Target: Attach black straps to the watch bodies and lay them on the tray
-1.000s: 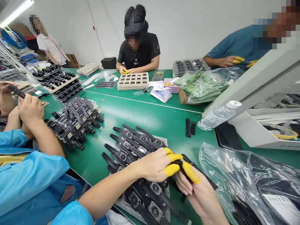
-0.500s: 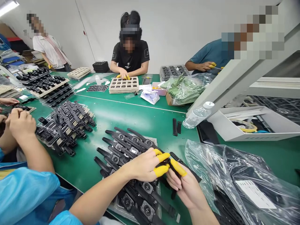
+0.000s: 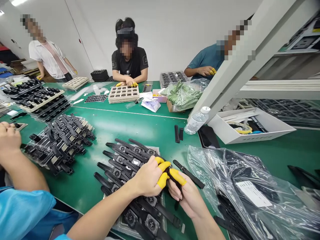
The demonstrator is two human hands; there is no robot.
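Observation:
My left hand (image 3: pixel 151 176) and my right hand (image 3: pixel 186 193), both with yellow finger cots, meet above the front of the table. Between them they pinch a black watch strap (image 3: pixel 177 176), largely covered by the fingers; I cannot tell whether a watch case is attached. Under and left of my hands, a clear tray (image 3: pixel 163 213) bears rows of black smartwatches (image 3: pixel 152 224), backs up, straps spread out. Just beyond my right hand, another black strap with a buckle (image 3: pixel 188 173) lies on the green table.
To the right lie a clear plastic bag (image 3: pixel 225 166) and loose straps (image 3: pixel 230 213). Farther back stand a water bottle (image 3: pixel 198 120) and a white box (image 3: pixel 260 133). Stacked watches (image 3: pixel 62 140) sit left, near a co-worker's arm (image 3: pixel 27 173). Other people work across the table.
The view has shifted, so most things appear farther left. My hands stay together on the black strap, the right one turned slightly. The co-worker's hand at left has moved toward the picture's edge.

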